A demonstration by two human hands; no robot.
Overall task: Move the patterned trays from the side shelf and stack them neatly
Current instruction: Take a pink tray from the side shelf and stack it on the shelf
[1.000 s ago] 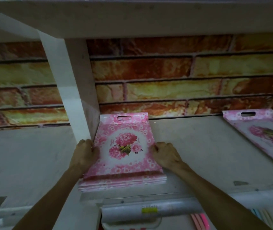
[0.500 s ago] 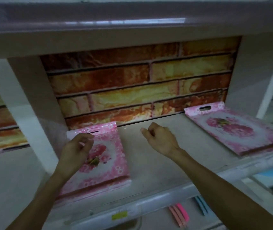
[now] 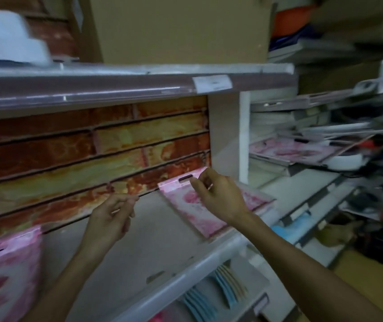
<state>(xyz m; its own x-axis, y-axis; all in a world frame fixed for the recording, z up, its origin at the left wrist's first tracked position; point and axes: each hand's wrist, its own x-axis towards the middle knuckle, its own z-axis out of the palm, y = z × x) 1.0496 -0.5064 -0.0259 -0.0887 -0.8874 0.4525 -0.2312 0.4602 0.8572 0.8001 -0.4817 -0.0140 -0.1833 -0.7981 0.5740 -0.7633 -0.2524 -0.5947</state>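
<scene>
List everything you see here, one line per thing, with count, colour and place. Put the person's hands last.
Pink flowered trays, right pile: one pile, count unclear, pink and white, right end of the middle shelf.
Pink flowered trays, left pile: one pile, pink, left end of the same shelf.
Shelf: one, pale grey, bare between the two piles.
Brick-pattern backing: one, red and yellow, behind the shelf.
Cardboard box: one, brown, on the top shelf.
Price label: one, white, top shelf edge.
Side rack trays: blurred pink pile, rack to the right.
Left hand: one, empty, above the bare shelf.
Right hand: one, over the right pile, fingers at its handle slot.
</scene>
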